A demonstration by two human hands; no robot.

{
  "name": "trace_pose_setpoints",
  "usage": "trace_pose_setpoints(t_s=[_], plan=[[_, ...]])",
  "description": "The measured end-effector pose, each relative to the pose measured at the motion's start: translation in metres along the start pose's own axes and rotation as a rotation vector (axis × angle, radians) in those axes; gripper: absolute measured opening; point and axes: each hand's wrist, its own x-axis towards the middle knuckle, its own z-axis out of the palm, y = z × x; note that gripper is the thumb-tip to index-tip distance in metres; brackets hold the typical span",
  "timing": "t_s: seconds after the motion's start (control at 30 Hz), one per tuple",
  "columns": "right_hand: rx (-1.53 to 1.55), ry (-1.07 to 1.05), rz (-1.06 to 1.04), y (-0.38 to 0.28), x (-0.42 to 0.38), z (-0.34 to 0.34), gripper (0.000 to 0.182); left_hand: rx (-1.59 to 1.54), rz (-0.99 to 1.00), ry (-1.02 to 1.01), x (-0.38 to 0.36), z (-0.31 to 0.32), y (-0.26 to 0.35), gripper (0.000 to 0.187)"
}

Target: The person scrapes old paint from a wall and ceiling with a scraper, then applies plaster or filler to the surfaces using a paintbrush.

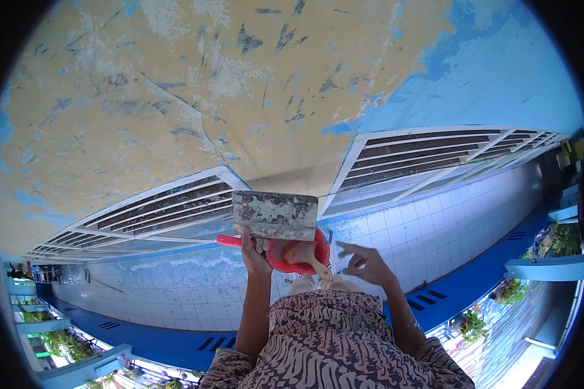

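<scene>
My left hand (255, 254) is closed around the handle side of a red plastic dipper (276, 258), with its thumb up against a flat grey plate (276, 215). The plate is rectangular, stained with patchy plaster, and covers the dipper's upper part. A putty knife or similar tool with a pale wooden handle (320, 266) lies in the dipper, its handle sticking out over the rim. My right hand (365, 263) hovers just right of the dipper, apart from it, with fingers spread and bent and nothing visible in them.
A wall with worn yellow and blue paint (175, 84) rises ahead. Louvred vents with white frames (428, 155) sit below it, above white tiles (396, 233). A blue floor (461, 269) runs along behind, and potted plants (470, 326) stand at the outer edge.
</scene>
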Motion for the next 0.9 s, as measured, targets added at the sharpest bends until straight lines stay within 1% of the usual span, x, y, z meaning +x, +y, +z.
trace_pose_setpoints(t_s=[0.03,0.1,0.13,0.17,0.23,0.27,0.3,0.33,0.37,0.4,0.43,0.47,0.5,0.53,0.57,0.6,0.67,0.73,0.77,0.83,0.87,0.9], plan=[[-0.019,-0.06,0.038,-0.027,-0.005,0.006,0.071,0.0,-0.001,-0.004,0.0,0.0,-0.002,0.033],[-0.127,-0.017,-0.179,-0.03,-0.008,0.025,0.064,-0.063,-0.02,-0.051,-0.001,-0.003,-0.006,0.033],[-0.251,0.047,-0.367,-0.024,-0.006,0.033,0.051,-0.068,-0.014,-0.068,-0.002,0.003,-0.006,0.033],[-0.281,0.082,-0.418,-0.023,-0.002,0.042,0.042,-0.034,-0.023,-0.001,-0.005,0.011,-0.008,0.033],[-0.3,0.145,-0.464,-0.034,0.004,0.048,0.036,0.004,-0.047,0.093,-0.013,0.03,-0.008,0.032],[-0.335,0.217,-0.502,-0.038,0.008,0.051,0.036,0.004,-0.061,0.115,-0.016,0.036,-0.01,0.031],[-0.374,0.297,-0.547,-0.039,0.013,0.054,0.036,0.055,-0.061,0.082,-0.013,0.018,-0.018,0.032],[-0.513,0.296,-0.585,-0.037,0.02,0.055,0.038,0.018,-0.073,0.089,-0.016,0.032,-0.02,0.033],[-0.651,0.297,-0.616,-0.033,0.026,0.055,0.041,0.02,-0.089,0.109,-0.014,0.029,-0.026,0.032],[-0.702,0.276,-0.66,-0.027,0.032,0.054,0.044,0.034,-0.057,-0.063,-0.011,0.012,-0.031,0.032],[-0.749,0.254,-0.698,-0.022,0.036,0.054,0.047,0.067,-0.053,0.001,-0.01,0.012,-0.036,0.032],[-0.732,0.236,-0.729,-0.016,0.039,0.055,0.045,0.08,-0.057,0.012,-0.011,0.015,-0.036,0.033],[-0.716,0.213,-0.757,-0.011,0.043,0.053,0.043,0.073,-0.045,-0.024,-0.009,0.014,-0.038,0.033],[-0.742,0.193,-0.703,-0.018,0.036,0.049,0.044,0.059,-0.047,-0.009,-0.008,0.011,-0.042,0.033],[-0.728,0.169,-0.71,-0.005,0.039,0.051,0.043,0.046,-0.048,0.009,-0.006,0.007,-0.044,0.033],[-0.727,0.154,-0.691,-0.013,0.035,0.047,0.041,0.043,-0.036,-0.015,-0.006,0.005,-0.044,0.033],[-0.732,0.148,-0.693,-0.027,0.019,0.043,0.039,-0.038,-0.08,0.025,-0.004,0.004,-0.045,0.032],[-0.471,0.376,-0.709,-0.029,0.008,0.045,0.036,-0.076,-0.076,0.031,-0.004,0.008,-0.041,0.032],[-0.474,0.378,-0.727,-0.037,0.005,0.046,0.036,-0.111,-0.09,0.056,-0.003,0.007,-0.041,0.031],[-0.041,0.576,-0.869,-0.06,-0.003,0.047,0.012,-0.141,-0.078,0.031,0.001,0.01,-0.04,0.032],[0.1,0.473,-0.642,-0.058,-0.004,0.048,0.024,-0.113,-0.069,0.02,0.001,0.01,-0.04,0.032],[0.096,0.465,-0.653,-0.059,-0.006,0.046,0.024,-0.086,-0.059,0.011,-0.002,0.016,-0.037,0.033]])
